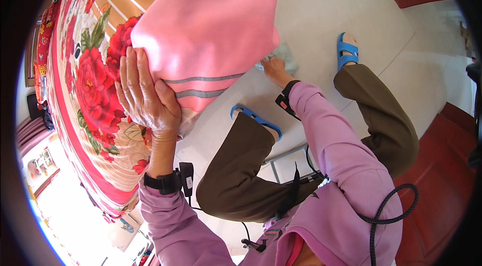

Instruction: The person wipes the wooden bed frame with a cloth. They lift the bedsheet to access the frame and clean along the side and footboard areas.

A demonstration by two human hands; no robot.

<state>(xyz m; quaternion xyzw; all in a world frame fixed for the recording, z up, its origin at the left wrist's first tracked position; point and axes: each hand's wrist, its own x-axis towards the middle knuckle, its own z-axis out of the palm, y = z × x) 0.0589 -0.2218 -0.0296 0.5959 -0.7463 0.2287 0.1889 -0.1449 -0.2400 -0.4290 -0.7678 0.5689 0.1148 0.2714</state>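
Observation:
My left hand rests palm down, fingers stretched and close together, where a floral bedspread meets a pink cloth. Its thumb lies on the pink cloth, near two grey stripes. This cloth has a frayed far edge and drapes over the bed's side. Lower down, my right hand has its fingers bent onto a pale grey-green cloth at floor level. Part of that pale cloth is hidden behind the pink one and under the fingers.
Light floor tiles stretch beside the bed. My feet in blue sandals stand on either side of my right forearm. A metal-framed seat is partly visible beneath me. A dark red panel stands at right, and a black cord loops by my shoulder.

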